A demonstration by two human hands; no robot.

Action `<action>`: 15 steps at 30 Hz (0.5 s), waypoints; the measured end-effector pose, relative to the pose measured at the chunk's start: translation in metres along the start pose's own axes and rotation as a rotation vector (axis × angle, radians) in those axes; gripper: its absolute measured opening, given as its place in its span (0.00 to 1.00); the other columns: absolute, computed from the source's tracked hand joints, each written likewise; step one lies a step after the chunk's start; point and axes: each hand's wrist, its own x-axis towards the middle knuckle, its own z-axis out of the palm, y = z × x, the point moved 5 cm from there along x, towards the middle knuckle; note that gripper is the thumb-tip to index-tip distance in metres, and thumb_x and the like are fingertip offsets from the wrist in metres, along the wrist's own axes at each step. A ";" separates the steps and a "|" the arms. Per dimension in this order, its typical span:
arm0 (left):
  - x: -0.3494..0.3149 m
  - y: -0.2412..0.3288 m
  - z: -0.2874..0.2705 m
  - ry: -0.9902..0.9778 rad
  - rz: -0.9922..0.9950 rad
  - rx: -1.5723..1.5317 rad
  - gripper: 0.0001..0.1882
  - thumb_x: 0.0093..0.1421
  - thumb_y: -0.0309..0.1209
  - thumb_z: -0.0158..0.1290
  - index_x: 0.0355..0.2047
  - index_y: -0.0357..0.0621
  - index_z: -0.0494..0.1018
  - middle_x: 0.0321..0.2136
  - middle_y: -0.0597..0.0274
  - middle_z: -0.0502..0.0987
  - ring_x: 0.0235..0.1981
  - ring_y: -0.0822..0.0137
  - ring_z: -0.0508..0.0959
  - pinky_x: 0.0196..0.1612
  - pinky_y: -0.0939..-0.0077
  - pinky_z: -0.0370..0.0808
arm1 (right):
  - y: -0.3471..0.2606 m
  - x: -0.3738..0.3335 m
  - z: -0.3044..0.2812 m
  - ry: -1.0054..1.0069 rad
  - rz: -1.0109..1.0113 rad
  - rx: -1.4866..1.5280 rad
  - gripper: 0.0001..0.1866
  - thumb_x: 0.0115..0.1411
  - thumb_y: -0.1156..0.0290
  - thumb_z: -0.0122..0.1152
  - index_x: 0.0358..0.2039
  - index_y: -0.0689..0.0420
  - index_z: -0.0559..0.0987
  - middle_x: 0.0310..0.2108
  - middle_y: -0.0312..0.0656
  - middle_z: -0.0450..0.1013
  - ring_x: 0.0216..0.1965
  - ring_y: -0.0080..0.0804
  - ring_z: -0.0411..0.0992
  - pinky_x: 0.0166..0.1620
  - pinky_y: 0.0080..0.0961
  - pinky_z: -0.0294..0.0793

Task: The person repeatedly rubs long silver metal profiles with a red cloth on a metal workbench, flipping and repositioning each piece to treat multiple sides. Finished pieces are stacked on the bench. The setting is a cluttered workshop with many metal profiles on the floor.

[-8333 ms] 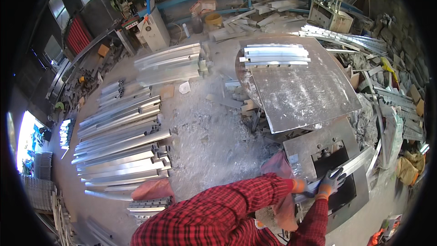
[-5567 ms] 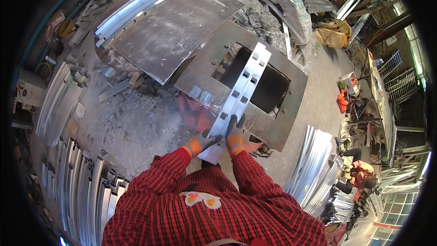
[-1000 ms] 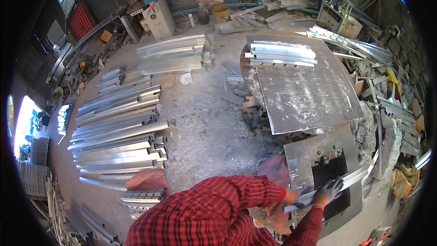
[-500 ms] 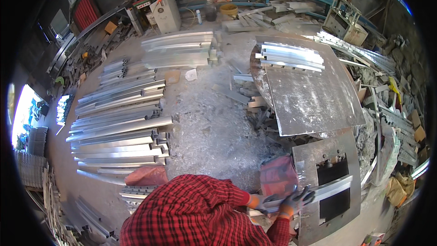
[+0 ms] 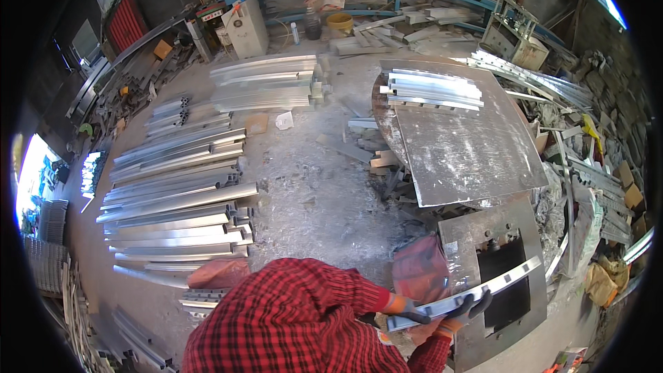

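Note:
A silvery metal profile point(image 5: 507, 278) with several square notches along its face lies slantwise in both my hands. My left hand point(image 5: 407, 308), in a grey and orange glove, is closed round the profile near its left end. Farther along, my right hand point(image 5: 464, 312), gloved the same way, grips it from the near side. The profile's far right part reaches over a dark rectangular opening in a steel plate point(image 5: 461, 235). Red checked sleeves point(image 5: 359, 290) cover my arms. The palms are hidden.
A larger steel sheet point(image 5: 469, 159) beyond carries a stack of shiny profiles point(image 5: 431, 88). Rows of long metal profiles point(image 5: 173, 200) lie on the floor at left. A reddish sack point(image 5: 420, 266) stands beside the plate. Scrap piles point(image 5: 587, 186) line the right side.
The profile has turned in my hands, so its notched face now shows instead of a plain one. Its left end is now visible beside my left hand.

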 end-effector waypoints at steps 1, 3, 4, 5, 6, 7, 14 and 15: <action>0.017 0.017 0.001 0.011 -0.021 0.040 0.54 0.49 0.68 0.58 0.65 0.40 0.61 0.56 0.40 0.73 0.54 0.49 0.74 0.57 0.59 0.69 | 0.015 0.012 -0.003 0.011 0.096 0.016 0.37 0.68 0.53 0.55 0.68 0.62 0.58 0.66 0.50 0.57 0.65 0.47 0.58 0.63 0.44 0.63; 0.050 0.053 0.000 0.033 -0.072 0.142 0.53 0.49 0.67 0.59 0.63 0.40 0.63 0.54 0.41 0.74 0.52 0.51 0.76 0.55 0.60 0.71 | 0.034 0.041 -0.009 0.109 0.208 -0.050 0.36 0.69 0.49 0.52 0.66 0.65 0.60 0.64 0.53 0.60 0.62 0.45 0.62 0.61 0.40 0.66; 0.065 0.071 -0.002 0.059 -0.103 0.193 0.52 0.49 0.67 0.60 0.62 0.39 0.64 0.53 0.41 0.75 0.51 0.52 0.77 0.53 0.61 0.72 | 0.047 0.052 -0.011 0.158 0.300 -0.106 0.37 0.70 0.48 0.51 0.66 0.66 0.60 0.63 0.54 0.61 0.60 0.45 0.64 0.60 0.39 0.67; 0.083 0.084 -0.003 0.075 -0.114 0.241 0.51 0.49 0.67 0.60 0.61 0.39 0.65 0.52 0.42 0.76 0.50 0.52 0.78 0.52 0.62 0.73 | 0.058 0.063 -0.012 0.128 0.377 -0.070 0.38 0.70 0.47 0.51 0.66 0.67 0.60 0.62 0.55 0.62 0.59 0.45 0.65 0.60 0.39 0.67; 0.100 0.097 -0.003 0.089 -0.127 0.287 0.50 0.49 0.66 0.60 0.60 0.39 0.67 0.51 0.42 0.77 0.49 0.53 0.78 0.51 0.62 0.74 | 0.069 0.074 -0.014 0.102 0.457 -0.033 0.39 0.69 0.46 0.51 0.66 0.67 0.60 0.62 0.55 0.64 0.58 0.45 0.66 0.60 0.38 0.68; 0.115 0.099 -0.004 0.098 -0.095 0.324 0.48 0.49 0.66 0.60 0.58 0.39 0.69 0.49 0.42 0.78 0.47 0.53 0.79 0.50 0.61 0.75 | 0.078 0.085 -0.012 0.060 0.533 0.009 0.40 0.69 0.45 0.52 0.66 0.68 0.60 0.61 0.56 0.65 0.57 0.44 0.68 0.59 0.37 0.68; 0.087 0.068 -0.011 0.150 -0.100 0.404 0.48 0.45 0.64 0.62 0.59 0.43 0.68 0.45 0.42 0.80 0.46 0.48 0.81 0.49 0.58 0.76 | 0.122 0.041 -0.002 0.047 0.444 -0.113 0.42 0.69 0.44 0.51 0.68 0.67 0.56 0.64 0.60 0.61 0.61 0.49 0.65 0.61 0.39 0.68; 0.073 0.037 -0.012 0.204 -0.120 0.408 0.47 0.45 0.64 0.63 0.59 0.45 0.68 0.45 0.43 0.80 0.45 0.49 0.81 0.47 0.57 0.76 | 0.102 0.020 0.015 0.001 0.520 -0.062 0.41 0.70 0.45 0.49 0.68 0.67 0.55 0.66 0.59 0.58 0.62 0.48 0.64 0.62 0.39 0.67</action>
